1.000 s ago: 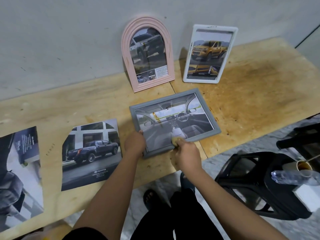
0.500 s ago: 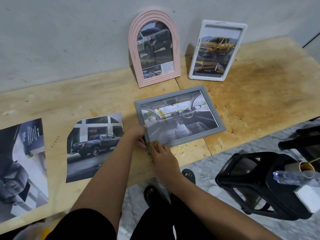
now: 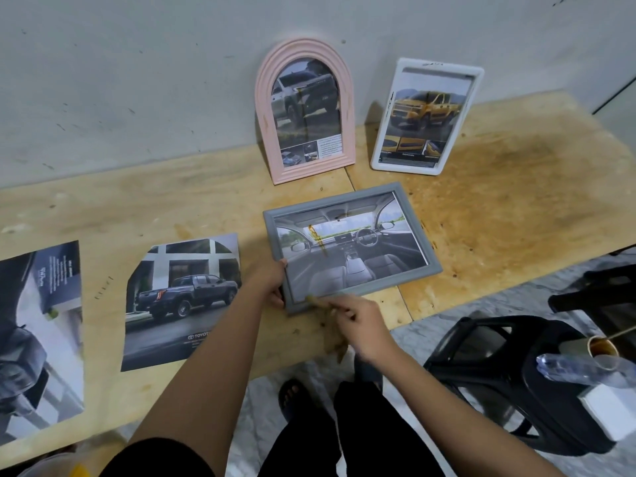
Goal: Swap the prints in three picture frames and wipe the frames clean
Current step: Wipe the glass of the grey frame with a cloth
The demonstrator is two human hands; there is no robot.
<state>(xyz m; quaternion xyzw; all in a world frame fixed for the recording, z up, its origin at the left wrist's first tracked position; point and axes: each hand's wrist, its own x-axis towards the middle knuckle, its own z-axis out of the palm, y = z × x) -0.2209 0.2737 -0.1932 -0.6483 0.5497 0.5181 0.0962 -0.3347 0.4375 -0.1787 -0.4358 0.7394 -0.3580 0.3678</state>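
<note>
Plywood counter runs along a grey wall; the grey frame lies flat at the centre of the picture, its long axis left to right, a little tilted; the left hand grips its lower left corner; the right hand, nearer the lower edge, pinches a brownish cloth whose tip touches the rim; a brown streak on the glass lies above it, so probably the wipe must go upward.

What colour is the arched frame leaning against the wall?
The arched frame is pale pink, with ridged moulding. It shows in the head view, the only one.
</note>
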